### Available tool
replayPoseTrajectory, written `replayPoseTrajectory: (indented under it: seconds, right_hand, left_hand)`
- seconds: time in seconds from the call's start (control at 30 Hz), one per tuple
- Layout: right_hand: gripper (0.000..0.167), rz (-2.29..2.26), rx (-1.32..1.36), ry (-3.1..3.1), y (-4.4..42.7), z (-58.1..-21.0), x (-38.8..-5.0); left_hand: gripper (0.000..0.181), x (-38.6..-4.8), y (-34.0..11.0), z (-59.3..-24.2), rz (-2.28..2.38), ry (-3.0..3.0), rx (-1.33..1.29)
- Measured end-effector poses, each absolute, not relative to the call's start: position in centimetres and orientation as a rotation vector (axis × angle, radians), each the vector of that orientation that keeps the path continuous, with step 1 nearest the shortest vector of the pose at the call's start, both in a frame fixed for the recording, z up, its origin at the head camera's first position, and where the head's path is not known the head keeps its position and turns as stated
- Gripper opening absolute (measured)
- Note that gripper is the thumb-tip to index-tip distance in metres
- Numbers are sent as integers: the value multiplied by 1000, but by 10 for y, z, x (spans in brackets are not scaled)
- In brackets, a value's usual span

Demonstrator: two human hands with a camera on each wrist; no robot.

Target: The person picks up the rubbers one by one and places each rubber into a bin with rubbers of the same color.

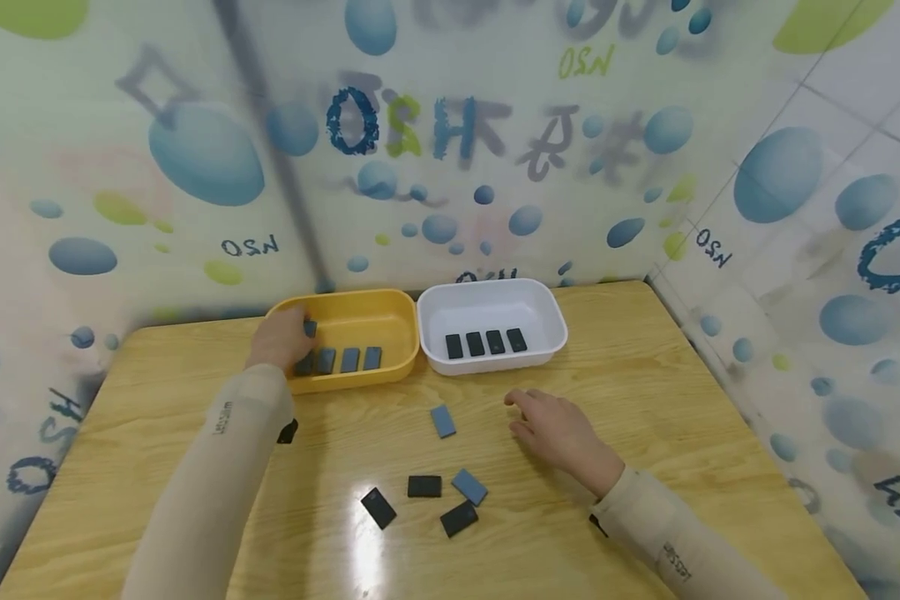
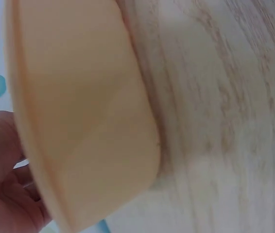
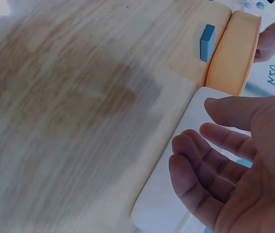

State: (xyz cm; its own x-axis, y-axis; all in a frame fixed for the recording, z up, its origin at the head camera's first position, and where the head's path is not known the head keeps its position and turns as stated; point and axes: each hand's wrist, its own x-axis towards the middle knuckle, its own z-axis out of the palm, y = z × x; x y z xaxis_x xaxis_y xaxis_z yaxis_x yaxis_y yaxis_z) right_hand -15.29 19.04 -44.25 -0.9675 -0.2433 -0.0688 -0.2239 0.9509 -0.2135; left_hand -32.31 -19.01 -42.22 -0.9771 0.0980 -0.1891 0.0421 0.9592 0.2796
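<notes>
Left hand [image 1: 277, 337]: reaches into the left end of the yellow tray, fingers bent downward; whether they pinch anything, I cannot tell.
Block at left fingertips [image 1: 310, 328]: dark blue, just beside the fingers, behind the front row.
Right hand [image 1: 562, 433]: over the table in front of the white tray, holding nothing, fingers loosely curved, thumb apart from them.
Yellow tray [image 1: 352, 384]: four blue blocks [image 1: 350, 359] lined up along its front wall.
White tray [image 1: 495, 365]: just beside the yellow one, with four black blocks [image 1: 475, 343] in a row.
Loose blue blocks: one [image 1: 443, 421] in front of the trays, another [image 1: 469, 487] nearer the person.
Loose black blocks: three [image 1: 424, 486] near that second blue one.
Table [image 1: 607, 358]: pale wood grain.
Backdrop [image 1: 206, 158]: printed with blue and green drops.
</notes>
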Motion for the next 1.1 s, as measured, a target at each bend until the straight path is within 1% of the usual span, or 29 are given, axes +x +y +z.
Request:
replayPoseTrajectory:
  seconds: [0.17, 0.53, 0.93, 1.1]
  right_hand:
    - [30, -312, -344, 3008, 190, -442, -155]
    - [30, -329, -371, 3012, 188, -444, -157]
    - [28, -331, -359, 3011, 188, -444, -157]
    - [28, -329, -372, 3018, 189, -444, -157]
  left_hand:
    - [47, -325, -190, -426, 416, 2896, 81]
    - [46, -331, -189, -435, 393, 2888, 30]
    - [35, -332, -187, -442, 403, 2904, -20]
    - [27, -333, -185, -442, 407, 2903, -46]
